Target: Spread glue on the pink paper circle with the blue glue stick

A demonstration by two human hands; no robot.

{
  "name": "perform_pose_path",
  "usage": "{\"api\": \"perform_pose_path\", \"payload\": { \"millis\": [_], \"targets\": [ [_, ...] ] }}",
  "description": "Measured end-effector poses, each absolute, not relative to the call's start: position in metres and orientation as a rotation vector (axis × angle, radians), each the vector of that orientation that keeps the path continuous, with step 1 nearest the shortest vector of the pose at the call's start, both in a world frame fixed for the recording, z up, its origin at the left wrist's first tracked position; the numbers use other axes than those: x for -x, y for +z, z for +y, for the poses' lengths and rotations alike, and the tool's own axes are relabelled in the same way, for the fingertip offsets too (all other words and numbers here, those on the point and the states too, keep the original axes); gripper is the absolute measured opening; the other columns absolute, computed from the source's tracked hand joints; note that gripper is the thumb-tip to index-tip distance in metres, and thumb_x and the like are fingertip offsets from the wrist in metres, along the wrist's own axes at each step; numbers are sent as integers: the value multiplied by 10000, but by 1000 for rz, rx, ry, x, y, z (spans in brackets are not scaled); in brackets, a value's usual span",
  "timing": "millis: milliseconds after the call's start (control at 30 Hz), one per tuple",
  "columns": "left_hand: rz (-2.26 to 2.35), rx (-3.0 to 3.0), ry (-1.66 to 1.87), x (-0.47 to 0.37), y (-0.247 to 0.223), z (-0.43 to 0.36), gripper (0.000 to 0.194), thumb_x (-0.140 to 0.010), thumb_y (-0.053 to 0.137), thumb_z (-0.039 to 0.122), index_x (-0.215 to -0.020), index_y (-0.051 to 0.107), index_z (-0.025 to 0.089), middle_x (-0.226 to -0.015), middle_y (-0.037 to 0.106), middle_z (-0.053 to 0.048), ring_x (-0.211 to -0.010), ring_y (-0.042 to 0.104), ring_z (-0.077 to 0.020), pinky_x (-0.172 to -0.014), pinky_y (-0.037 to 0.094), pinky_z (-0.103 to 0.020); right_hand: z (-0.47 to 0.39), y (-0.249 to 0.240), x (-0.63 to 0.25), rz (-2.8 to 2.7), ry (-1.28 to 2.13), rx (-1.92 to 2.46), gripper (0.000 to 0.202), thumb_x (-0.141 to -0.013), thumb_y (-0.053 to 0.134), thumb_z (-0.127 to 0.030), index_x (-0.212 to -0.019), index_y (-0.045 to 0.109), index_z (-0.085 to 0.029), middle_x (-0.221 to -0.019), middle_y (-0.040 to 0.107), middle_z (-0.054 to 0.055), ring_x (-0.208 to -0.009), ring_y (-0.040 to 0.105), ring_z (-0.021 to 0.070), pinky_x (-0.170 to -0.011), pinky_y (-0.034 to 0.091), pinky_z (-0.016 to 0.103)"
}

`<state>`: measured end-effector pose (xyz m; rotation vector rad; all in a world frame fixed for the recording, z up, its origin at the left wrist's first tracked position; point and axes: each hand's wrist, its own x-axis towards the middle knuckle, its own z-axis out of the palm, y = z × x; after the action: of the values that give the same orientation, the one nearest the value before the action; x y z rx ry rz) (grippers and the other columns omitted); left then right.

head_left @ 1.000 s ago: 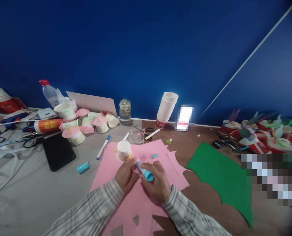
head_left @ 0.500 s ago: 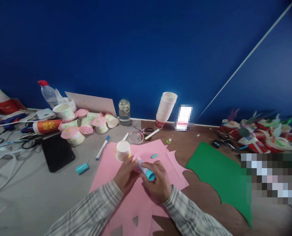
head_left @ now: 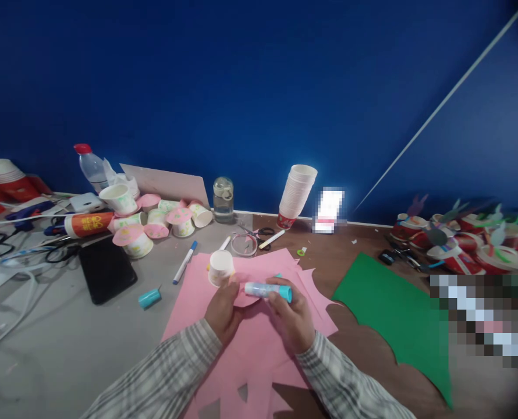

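Head view, right hand: we see our right hand gripping a glue stick, lying nearly level, its bare tip toward a small pink paper piece.
Head view, left hand: our left hand pinches that pink paper piece over the pink sheets spread on the tabletop.
Head view, nearby: an upturned paper cup stands just beyond our left hand; a teal cap lies well to the left; a green sheet lies to the right.
Head view, far edge: a stack of cups and a glass jar stand by the wall.
Risk, smearing: we judge that glue could land on the sheets below if the tip overruns the small piece.
Risk, knocking: our left hand is close enough to the upturned cup to tip it.
Risk, drying: the glue stick looks uncapped, so it may dry out.
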<state>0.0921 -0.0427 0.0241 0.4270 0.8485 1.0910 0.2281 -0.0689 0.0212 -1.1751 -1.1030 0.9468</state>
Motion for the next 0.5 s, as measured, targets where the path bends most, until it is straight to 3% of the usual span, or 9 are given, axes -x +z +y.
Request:
{"api": "perform_pose_path", "payload": {
  "millis": [100, 200, 367, 500],
  "targets": [
    [795, -503, 1105, -94, 28, -44, 477, -478, 733, 514, -788, 590, 182, -749, 606, -26, -733, 578, -213, -619, 537, -383, -65, 16, -229, -820, 1178, 1113, 284, -638, 653, -386, -835, 650, -181, -360, 422, -97, -300, 312, 63, -282, 241, 155],
    [788, -505, 1088, -95, 30, -44, 497, -467, 732, 530, -782, 595, 171, -716, 611, -34, -698, 595, -217, -610, 541, -377, -62, 14, -230, -650, 1308, 1040, 317, -612, 668, -407, -832, 640, -180, -360, 422, -98, -295, 278, 49, -286, 202, 143],
    [818, -433, 1122, -95, 22, -40, 483, -478, 738, 488, -823, 581, 189, -765, 633, -40, -694, 610, -231, -578, 546, -396, -55, 19, -236, -560, 1414, 929, 289, -607, 641, -428, -759, 633, -182, -319, 391, -107, -266, 249, 40, -309, 253, 166],
    [856, -386, 1163, -95, 18, -39, 463, -478, 743, 456, -810, 578, 180, -754, 626, -34, -707, 602, -228, -577, 545, -396, -54, 22, -239, -684, 1296, 966, 273, -654, 593, -428, -782, 630, -190, -334, 365, -112, -277, 261, 53, -304, 231, 162]
  ]
}}
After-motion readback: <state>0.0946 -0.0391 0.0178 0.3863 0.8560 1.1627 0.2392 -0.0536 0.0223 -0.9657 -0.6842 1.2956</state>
